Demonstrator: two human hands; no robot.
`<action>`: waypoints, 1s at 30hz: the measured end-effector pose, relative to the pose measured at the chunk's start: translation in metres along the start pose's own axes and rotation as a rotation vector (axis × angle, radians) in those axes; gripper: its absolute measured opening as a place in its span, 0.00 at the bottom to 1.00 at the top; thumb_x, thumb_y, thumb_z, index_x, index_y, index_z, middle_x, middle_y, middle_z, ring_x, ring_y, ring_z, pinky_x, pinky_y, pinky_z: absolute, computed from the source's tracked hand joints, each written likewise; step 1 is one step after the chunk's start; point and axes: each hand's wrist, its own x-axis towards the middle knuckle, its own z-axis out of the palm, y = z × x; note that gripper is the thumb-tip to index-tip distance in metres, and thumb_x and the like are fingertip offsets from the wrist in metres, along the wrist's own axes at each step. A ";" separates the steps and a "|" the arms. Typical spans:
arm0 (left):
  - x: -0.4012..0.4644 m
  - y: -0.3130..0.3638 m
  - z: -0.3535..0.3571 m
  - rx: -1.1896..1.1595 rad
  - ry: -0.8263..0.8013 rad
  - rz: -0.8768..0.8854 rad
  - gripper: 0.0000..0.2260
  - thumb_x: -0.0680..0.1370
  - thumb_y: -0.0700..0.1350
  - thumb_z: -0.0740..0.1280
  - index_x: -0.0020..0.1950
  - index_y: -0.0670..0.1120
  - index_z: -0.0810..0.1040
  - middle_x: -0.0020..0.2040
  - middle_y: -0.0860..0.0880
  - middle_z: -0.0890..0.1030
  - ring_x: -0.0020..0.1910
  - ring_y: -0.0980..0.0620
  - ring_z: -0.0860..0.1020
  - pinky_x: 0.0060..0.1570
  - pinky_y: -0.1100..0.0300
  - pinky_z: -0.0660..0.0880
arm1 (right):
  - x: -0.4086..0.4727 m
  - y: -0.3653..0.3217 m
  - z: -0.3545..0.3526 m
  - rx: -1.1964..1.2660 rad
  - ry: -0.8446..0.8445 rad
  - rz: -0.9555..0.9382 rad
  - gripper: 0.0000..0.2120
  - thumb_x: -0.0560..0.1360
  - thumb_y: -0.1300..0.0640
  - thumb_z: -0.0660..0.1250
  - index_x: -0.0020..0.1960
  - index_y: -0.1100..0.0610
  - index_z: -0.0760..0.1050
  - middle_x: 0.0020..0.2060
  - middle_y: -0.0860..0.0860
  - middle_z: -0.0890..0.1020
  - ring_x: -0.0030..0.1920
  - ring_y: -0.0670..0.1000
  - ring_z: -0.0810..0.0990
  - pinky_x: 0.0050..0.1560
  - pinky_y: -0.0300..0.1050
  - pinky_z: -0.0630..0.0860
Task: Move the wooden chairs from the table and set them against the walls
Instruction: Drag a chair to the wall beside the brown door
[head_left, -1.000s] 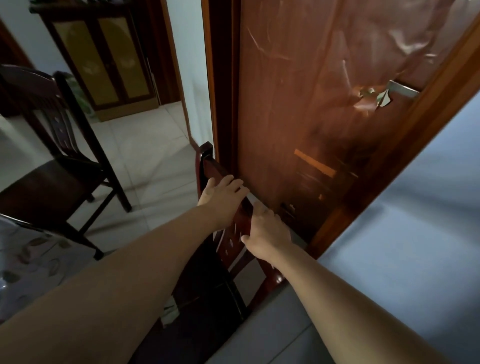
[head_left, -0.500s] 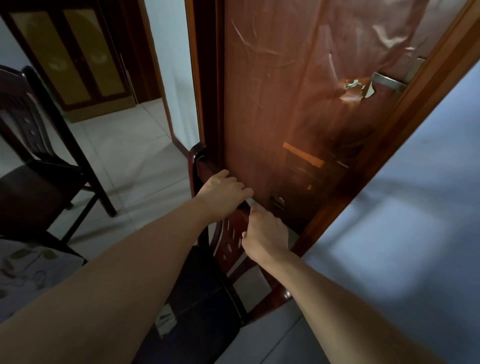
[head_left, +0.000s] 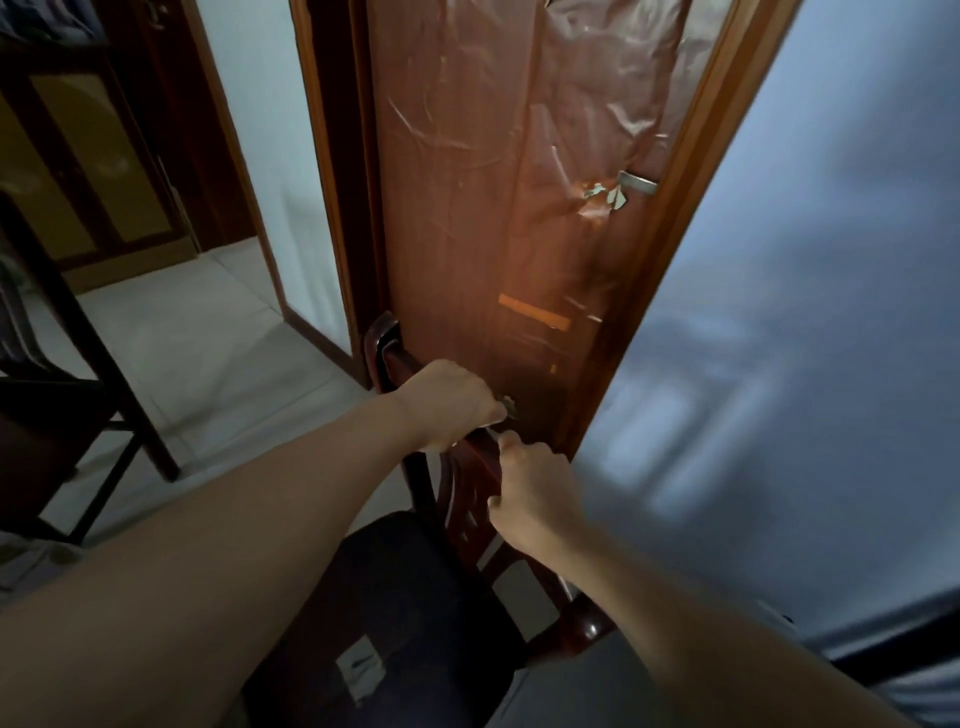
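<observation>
Gripping the chair at the door

Well left of both hands stands a second chair. Left hand and right hand are curled tight around the wooden chair's top rail, its back just beside the door.

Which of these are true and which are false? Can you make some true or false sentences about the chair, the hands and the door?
1. Both bare hands grip the top rail of the reddish-brown wooden chair. True: the left hand and the right hand are both closed on it.
2. The chair's back is toward the brown wooden door. True.
3. The door is painted bright blue. False: it is brown wood under a wrinkled clear film.
4. A person is sitting on the chair's dark seat. False: no one is sitting on it.
5. A second dark wooden chair stands at the left on the pale tiled floor. True.
</observation>
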 end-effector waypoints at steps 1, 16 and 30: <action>0.005 0.006 -0.006 -0.003 -0.007 0.003 0.07 0.73 0.38 0.66 0.48 0.46 0.73 0.42 0.48 0.78 0.43 0.46 0.77 0.39 0.52 0.74 | -0.005 0.007 -0.006 -0.013 0.003 0.008 0.20 0.72 0.55 0.71 0.61 0.56 0.69 0.47 0.52 0.80 0.46 0.53 0.82 0.45 0.47 0.80; 0.173 0.112 -0.073 0.008 0.033 0.119 0.15 0.71 0.46 0.71 0.56 0.49 0.73 0.47 0.47 0.79 0.46 0.44 0.78 0.37 0.56 0.66 | -0.026 0.203 -0.092 -0.170 0.006 0.149 0.17 0.69 0.56 0.69 0.55 0.55 0.68 0.41 0.53 0.76 0.45 0.57 0.80 0.39 0.46 0.72; 0.337 0.168 -0.054 -0.240 0.134 -0.068 0.15 0.73 0.42 0.69 0.58 0.48 0.74 0.53 0.49 0.79 0.55 0.46 0.76 0.41 0.55 0.67 | 0.016 0.368 -0.108 -0.114 0.071 0.216 0.15 0.72 0.60 0.70 0.56 0.57 0.69 0.50 0.56 0.80 0.49 0.59 0.80 0.42 0.46 0.71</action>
